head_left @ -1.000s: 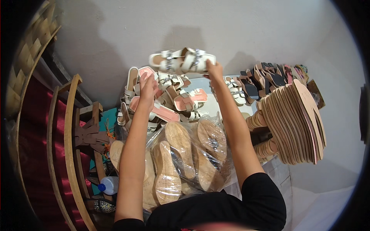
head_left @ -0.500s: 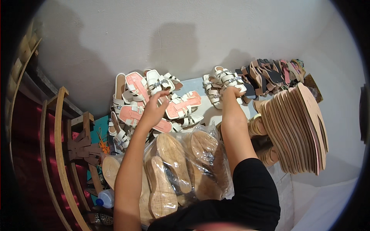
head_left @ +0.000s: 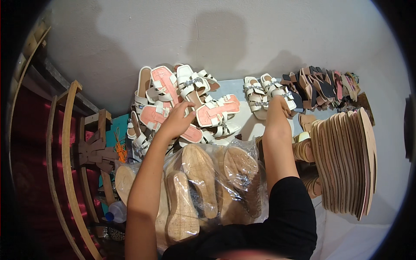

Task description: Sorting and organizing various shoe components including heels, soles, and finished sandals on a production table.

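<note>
From the head camera, the left hand lies with bent fingers on a heap of white strappy sandals with pink insoles, the fingertips touching a pink insole; whether it grips anything I cannot tell. The right hand rests on a pair of white sandals with glittery straps that sits on the pale blue table top to the right of the heap; its fingers curl over the nearer sandal's edge, though a firm grip cannot be made out. Between the forearms lie clear plastic bags of tan cork soles. At right stands a stack of flat tan soles, with a row of dark sandals behind it.
</note>
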